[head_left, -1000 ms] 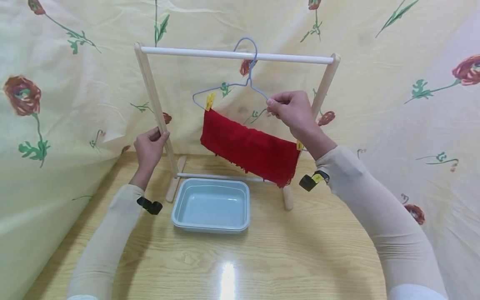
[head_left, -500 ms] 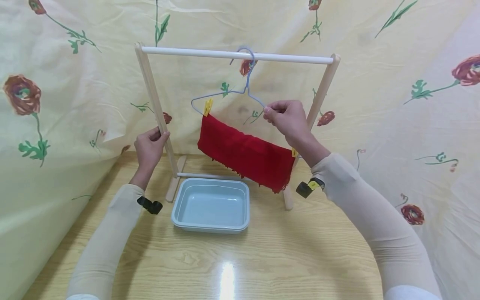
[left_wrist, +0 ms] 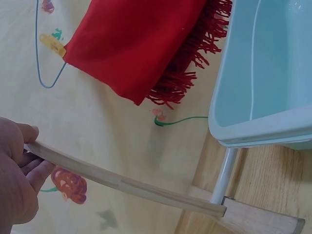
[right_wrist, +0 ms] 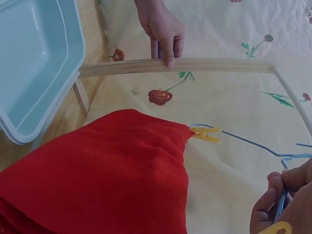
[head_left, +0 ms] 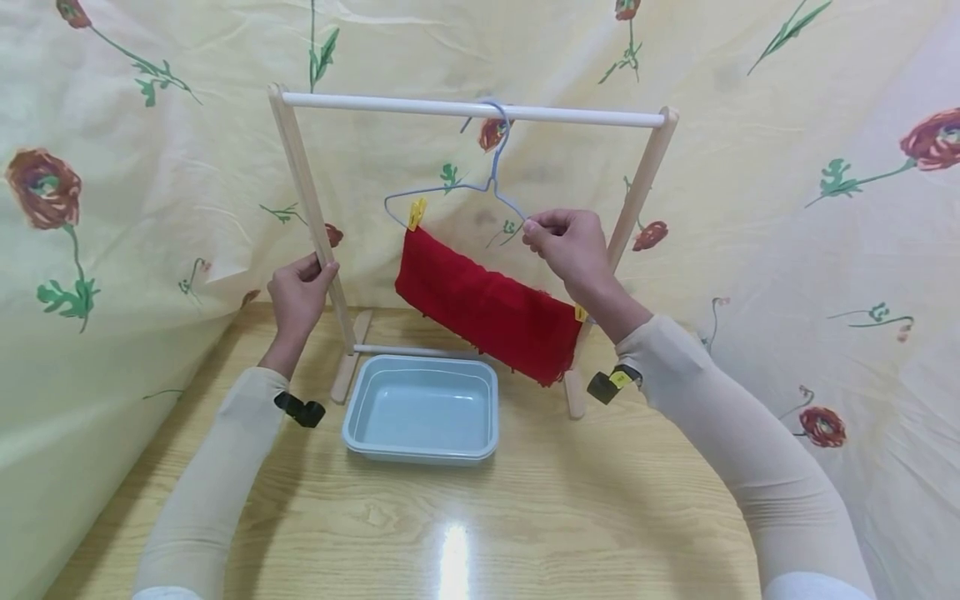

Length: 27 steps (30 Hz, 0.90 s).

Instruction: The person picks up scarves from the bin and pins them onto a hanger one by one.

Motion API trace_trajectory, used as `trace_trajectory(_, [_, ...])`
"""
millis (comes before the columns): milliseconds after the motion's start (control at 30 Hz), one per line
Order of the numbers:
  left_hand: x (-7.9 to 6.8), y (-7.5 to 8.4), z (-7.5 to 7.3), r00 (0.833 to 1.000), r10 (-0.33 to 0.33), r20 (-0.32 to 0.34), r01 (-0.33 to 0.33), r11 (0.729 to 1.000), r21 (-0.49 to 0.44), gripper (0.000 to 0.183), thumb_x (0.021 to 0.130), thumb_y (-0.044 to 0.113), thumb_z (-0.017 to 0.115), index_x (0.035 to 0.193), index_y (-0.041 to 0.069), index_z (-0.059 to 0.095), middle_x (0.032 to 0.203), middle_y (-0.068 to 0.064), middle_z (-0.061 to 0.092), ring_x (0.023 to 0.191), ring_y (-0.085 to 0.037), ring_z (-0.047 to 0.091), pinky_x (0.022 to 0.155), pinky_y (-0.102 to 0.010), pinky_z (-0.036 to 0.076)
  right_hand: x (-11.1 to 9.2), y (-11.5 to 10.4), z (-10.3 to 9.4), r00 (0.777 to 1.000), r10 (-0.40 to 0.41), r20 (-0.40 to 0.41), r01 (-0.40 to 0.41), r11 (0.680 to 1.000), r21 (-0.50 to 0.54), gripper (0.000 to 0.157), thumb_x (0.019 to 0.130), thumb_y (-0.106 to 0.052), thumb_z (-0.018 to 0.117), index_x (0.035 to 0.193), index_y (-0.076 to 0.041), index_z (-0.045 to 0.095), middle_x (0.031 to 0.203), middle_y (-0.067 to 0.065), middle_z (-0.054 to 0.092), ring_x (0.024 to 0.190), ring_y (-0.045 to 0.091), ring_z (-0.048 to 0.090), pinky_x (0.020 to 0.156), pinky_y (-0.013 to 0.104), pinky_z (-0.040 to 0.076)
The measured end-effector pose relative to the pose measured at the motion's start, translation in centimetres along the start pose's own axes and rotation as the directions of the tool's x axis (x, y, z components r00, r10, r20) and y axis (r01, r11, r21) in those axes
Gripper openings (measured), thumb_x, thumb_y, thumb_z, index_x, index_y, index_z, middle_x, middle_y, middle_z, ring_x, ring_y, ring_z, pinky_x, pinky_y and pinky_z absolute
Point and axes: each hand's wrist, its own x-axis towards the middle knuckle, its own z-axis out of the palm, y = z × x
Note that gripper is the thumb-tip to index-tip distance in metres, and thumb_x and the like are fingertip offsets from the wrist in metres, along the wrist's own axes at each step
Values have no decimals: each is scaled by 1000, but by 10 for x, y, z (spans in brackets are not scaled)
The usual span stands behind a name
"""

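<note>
A blue wire hanger [head_left: 497, 158] has its hook over the white top bar [head_left: 390, 106] of a wooden rack. My right hand [head_left: 573, 250] pinches the hanger's right shoulder between thumb and fingers. Below it, a red fringed scarf [head_left: 487, 304] is clipped on by yellow clothespins [head_left: 417, 214], one at each end, and slants down to the right. My left hand [head_left: 298, 292] grips the rack's left wooden post [head_left: 303, 179] partway up; in the left wrist view its thumb and fingers [left_wrist: 41, 175] lie on either side of the post.
A light blue plastic basin [head_left: 420, 408] stands on the wood-grain table [head_left: 360, 517] at the rack's foot, before its lower bar [head_left: 420, 352]. The rack's right post [head_left: 641, 187] rises behind my right hand. Flower-printed cloth [head_left: 187, 150] hangs at the back and sides.
My right hand has come down and slightly left with the hanger, and the hook has dropped from above the top bar onto it. The scarf has lowered too. My left hand stays on the post.
</note>
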Motion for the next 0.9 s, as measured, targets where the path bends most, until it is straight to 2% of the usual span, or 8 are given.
trace_trajectory(133, [-1, 0, 0, 1000, -4, 0, 4, 1000, 0, 30, 95, 19, 74, 120, 3, 74, 110, -18, 75, 103, -29, 74, 78, -19, 57, -1, 1, 2, 1000, 1, 4, -2, 999, 41, 28, 101, -21, 66, 121, -2, 71, 108, 16, 71, 92, 21, 67, 94, 35, 57])
trace_trajectory(300, [0, 1, 1, 1000, -13, 8, 13, 1000, -4, 31, 96, 20, 73, 122, 3, 73, 111, -18, 75, 104, -29, 73, 79, -21, 57, -1, 1, 1, 1000, 10, 18, -12, 997, 70, 30, 102, -21, 65, 123, -1, 70, 109, 14, 71, 93, 20, 67, 93, 32, 57])
trace_trajectory(633, [-1, 2, 0, 1000, -27, 10, 27, 1000, -17, 32, 96, 21, 74, 123, 4, 73, 113, -18, 74, 105, -26, 73, 81, -22, 57, -2, -1, -11, 994, 11, 110, -16, 999, 39, 32, 101, -21, 66, 128, -3, 68, 117, 17, 70, 95, 21, 69, 93, 33, 57])
trace_trajectory(900, [-1, 3, -2, 999, -27, 29, 27, 999, -22, 34, 96, 23, 74, 124, 4, 73, 114, -18, 74, 106, -25, 73, 83, -24, 58, -5, 0, -19, 987, -5, 164, 3, 1000, 12, 33, 102, -20, 64, 131, -4, 66, 121, 13, 71, 99, 18, 70, 91, 30, 57])
